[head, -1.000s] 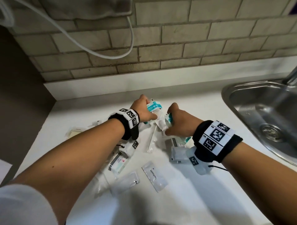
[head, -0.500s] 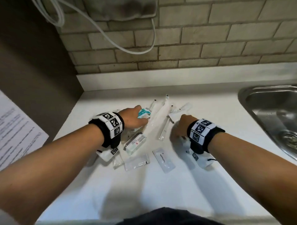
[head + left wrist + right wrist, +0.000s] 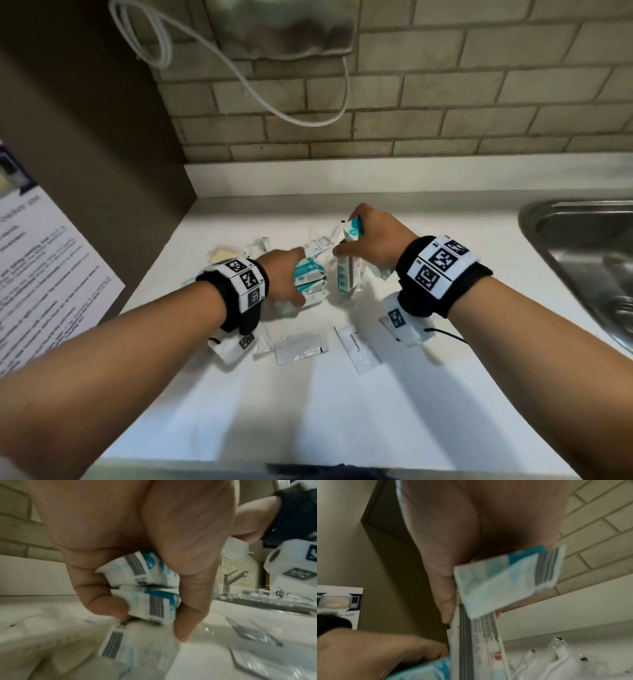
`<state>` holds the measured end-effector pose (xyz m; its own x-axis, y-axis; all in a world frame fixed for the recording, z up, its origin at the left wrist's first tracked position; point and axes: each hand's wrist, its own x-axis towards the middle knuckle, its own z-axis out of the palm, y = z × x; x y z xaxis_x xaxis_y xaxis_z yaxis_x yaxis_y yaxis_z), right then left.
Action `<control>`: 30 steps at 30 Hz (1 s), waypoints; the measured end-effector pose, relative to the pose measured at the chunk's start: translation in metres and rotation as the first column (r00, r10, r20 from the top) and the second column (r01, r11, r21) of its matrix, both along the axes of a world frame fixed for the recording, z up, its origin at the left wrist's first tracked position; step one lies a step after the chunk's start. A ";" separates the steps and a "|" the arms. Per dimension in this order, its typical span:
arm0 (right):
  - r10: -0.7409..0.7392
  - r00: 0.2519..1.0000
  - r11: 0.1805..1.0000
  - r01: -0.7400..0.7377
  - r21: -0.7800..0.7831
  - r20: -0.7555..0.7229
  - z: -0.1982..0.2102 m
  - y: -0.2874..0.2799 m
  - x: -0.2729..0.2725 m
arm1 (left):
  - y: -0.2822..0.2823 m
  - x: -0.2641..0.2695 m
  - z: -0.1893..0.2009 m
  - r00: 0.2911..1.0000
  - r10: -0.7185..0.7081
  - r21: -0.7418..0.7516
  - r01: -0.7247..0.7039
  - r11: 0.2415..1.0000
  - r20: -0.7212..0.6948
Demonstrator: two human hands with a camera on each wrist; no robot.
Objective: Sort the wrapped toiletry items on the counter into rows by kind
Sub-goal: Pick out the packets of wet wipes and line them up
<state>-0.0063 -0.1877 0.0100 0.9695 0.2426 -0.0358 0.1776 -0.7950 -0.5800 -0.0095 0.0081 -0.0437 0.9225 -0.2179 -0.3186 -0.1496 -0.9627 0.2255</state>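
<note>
While my left hand [image 3: 284, 274] grips two teal packets [image 3: 150, 588], my right hand [image 3: 373, 240] clutches a teal packet and white box [image 3: 347, 277]; remaining sachets [image 3: 301, 347] lie nearer me.

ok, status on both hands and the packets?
Left hand grips two teal-and-white packets. Right hand holds a teal packet plus a white box. Clear sachets loose on the counter, unsorted.
</note>
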 end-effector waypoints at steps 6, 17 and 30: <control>-0.085 0.996 0.996 0.085 0.022 0.004 0.003 -0.021 -0.011 | -0.014 0.031 0.044 0.987 -0.052 -0.158 0.076 0.985 0.150; -0.266 0.964 0.950 0.258 -0.174 -0.025 -0.004 -0.147 -0.019 | -0.144 0.065 0.052 0.942 -0.180 -0.281 0.260 0.924 0.282; 0.056 0.989 0.949 -0.096 -0.300 -0.140 -0.032 -0.228 0.038 | -0.263 0.127 0.019 0.973 -0.092 -0.245 0.144 0.959 0.211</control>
<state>0.0317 -0.4160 -0.0220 0.9309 0.2739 -0.2418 0.1852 -0.9242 -0.3339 0.1178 -0.2546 -0.0245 0.9236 -0.3798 -0.0530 -0.3250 -0.8486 0.4174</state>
